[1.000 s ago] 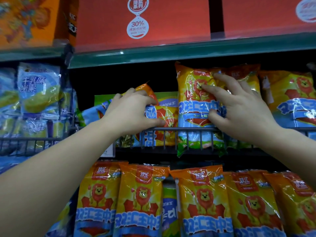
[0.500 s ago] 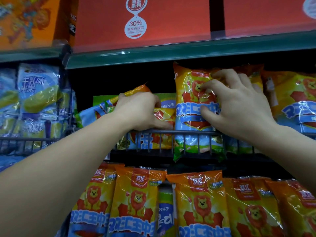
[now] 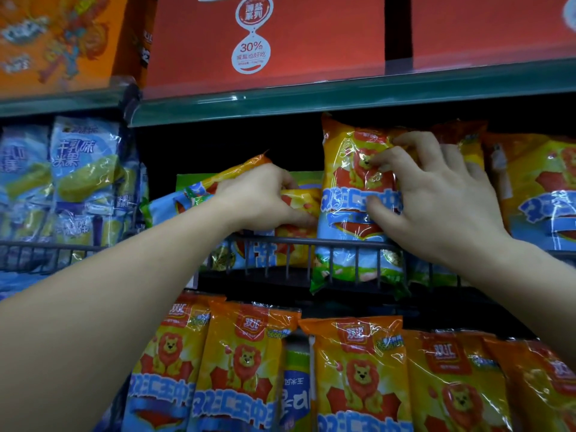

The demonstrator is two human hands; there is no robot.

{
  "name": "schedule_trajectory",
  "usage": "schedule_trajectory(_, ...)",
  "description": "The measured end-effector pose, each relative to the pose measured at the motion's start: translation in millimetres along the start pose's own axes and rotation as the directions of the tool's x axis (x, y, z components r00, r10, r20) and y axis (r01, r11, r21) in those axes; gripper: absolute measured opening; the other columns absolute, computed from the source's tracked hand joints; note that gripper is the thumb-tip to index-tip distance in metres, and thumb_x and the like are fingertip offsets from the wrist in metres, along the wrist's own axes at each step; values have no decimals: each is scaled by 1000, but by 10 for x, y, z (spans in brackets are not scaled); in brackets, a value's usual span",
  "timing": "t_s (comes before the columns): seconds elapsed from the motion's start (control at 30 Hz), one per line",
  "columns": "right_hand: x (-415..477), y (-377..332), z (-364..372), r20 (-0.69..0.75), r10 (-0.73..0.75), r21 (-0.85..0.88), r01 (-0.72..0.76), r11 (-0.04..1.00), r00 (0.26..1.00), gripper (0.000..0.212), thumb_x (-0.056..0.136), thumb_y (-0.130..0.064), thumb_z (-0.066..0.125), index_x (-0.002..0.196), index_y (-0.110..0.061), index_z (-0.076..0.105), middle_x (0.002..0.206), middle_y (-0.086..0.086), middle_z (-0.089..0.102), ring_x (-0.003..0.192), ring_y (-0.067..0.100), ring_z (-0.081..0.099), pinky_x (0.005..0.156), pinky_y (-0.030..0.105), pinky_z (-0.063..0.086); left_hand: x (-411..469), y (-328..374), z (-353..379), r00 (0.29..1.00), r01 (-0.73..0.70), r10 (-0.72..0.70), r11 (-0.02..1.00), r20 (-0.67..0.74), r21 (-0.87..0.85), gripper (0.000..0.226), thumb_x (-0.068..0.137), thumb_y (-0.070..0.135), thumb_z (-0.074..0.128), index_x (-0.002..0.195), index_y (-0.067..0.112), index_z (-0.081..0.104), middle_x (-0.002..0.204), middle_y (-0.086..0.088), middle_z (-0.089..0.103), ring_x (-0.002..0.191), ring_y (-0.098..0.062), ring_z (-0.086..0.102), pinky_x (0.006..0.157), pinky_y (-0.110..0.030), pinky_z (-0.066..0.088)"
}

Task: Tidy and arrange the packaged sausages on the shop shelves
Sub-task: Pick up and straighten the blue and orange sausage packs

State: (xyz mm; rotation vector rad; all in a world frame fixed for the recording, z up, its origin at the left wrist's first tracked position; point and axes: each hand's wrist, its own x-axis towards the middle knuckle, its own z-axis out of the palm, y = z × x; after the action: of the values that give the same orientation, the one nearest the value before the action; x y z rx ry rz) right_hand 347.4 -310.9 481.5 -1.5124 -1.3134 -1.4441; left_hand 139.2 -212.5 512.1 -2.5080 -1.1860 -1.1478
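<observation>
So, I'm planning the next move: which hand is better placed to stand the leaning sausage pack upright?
Left: the left hand grips the leaning pack, while the right hand holds the upright pack beside it.

The person shows two bare arms. The left forearm (image 3: 124, 307) is uncovered from the wrist to the picture's lower left edge, and looks smooth and broad near the camera. The right forearm (image 3: 530, 275) is likewise uncovered. The left hand (image 3: 261, 198) and right hand (image 3: 436, 201) are bare. The right hand's fingers (image 3: 402, 157) are slender, with creased knuckles.
</observation>
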Motion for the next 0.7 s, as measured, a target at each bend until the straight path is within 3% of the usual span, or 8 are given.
schedule_trajectory(0.13, -8, -17, -13, 10, 19, 4, -19, 1000, 1000, 51, 84, -58, 52, 129, -34, 46, 142, -1, 36, 120, 33, 42, 91, 48, 38, -27, -71, -82, 991, 38, -76, 953, -114, -299, 47, 69, 51, 83, 101, 22, 66, 86, 3, 73, 75, -14, 71, 75, -38, 60)
schedule_trajectory(0.27, -15, -31, 3, -1, 16, -1, -16, 1000, 1000, 51, 85, -57, 53, 130, -33, 47, 142, 1, 37, 120, 34, 42, 91, 48, 38, 8, -144, -79, 968, 33, -139, 897, -210, -441, 50, 70, 48, 84, 104, 17, 65, 90, -1, 73, 78, -19, 72, 77, -45, 61)
schedule_trajectory(0.4, -26, -24, 12, -7, 21, -4, -22, 1000, 1000, 53, 85, -57, 52, 132, -33, 46, 142, 1, 37, 121, 34, 42, 91, 49, 39, 65, -204, -64, 940, 50, -199, 884, -278, -465, 61, 67, 61, 81, 109, 21, 63, 94, 1, 71, 83, -22, 71, 79, -48, 59)
schedule_trajectory(0.57, -20, -49, -7, 16, 33, -29, -32, 999, 999, 53, 86, -57, 51, 133, -32, 45, 144, 1, 36, 121, 34, 42, 91, 49, 39, 67, -230, -59, 924, 44, -205, 896, -323, -442, 92, 41, 88, 59, 111, 28, 61, 97, 4, 71, 89, -25, 69, 81, -49, 57)
schedule_trajectory(0.7, -13, -80, -12, 16, 41, -57, -40, 998, 999, 53, 86, -56, 53, 132, -30, 46, 141, 3, 37, 119, 36, 44, 90, 49, 41, 118, -276, -68, 930, 39, -209, 875, -303, -482, 81, 39, 88, 57, 95, 29, 62, 88, 5, 72, 84, -26, 70, 79, -52, 57)
